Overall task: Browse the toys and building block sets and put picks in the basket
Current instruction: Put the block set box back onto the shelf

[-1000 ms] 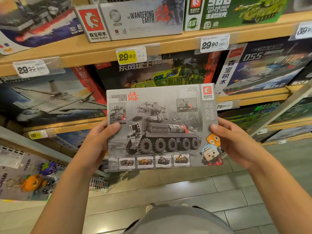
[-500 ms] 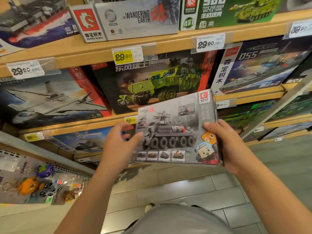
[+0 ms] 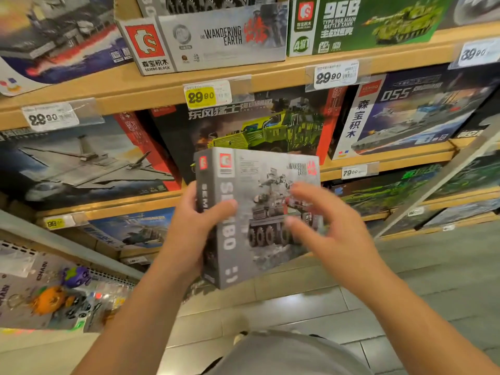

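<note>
Centrally, the left hand (image 3: pixel 189 234) curls its thumb over the front and its fingers behind a grey cardboard building-block box (image 3: pixel 259 212) printed with an armoured vehicle, gripping its left edge. The right hand (image 3: pixel 332 234) is spread and blurred just in front of the box face — whether it touches, I cannot tell. Behind, wooden shelves (image 3: pixel 270 74) carry yellow-and-white price tags (image 3: pixel 207 94) and more boxed sets.

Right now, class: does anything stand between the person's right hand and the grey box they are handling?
Nothing visible does. The left hand grips the grey box by its spine, and the right hand hovers open in front of its cover, blurred, with no object between them.
</note>
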